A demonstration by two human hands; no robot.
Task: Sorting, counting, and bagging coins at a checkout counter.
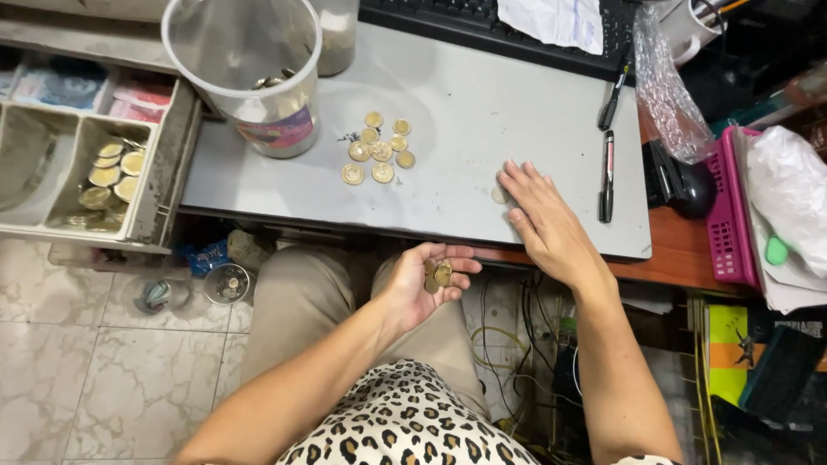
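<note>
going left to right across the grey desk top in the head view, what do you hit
open cash drawer with coins in it → clear plastic tub → loose cluster of gold coins → right hand flat on the desk, over a coin → two black markers → pink basket

Grey desktop [482, 95], flat. Loose cluster of gold coins [379, 148] left of centre, nearer the front edge. Clear plastic tub [258, 77] at far left corner, a few coins inside. Two black markers [608, 146] along the right edge, end to end. Keyboard [448, 21] across the far edge. One pale coin [499, 195] near the front edge, right hand [538, 211] flat beside it.
</note>
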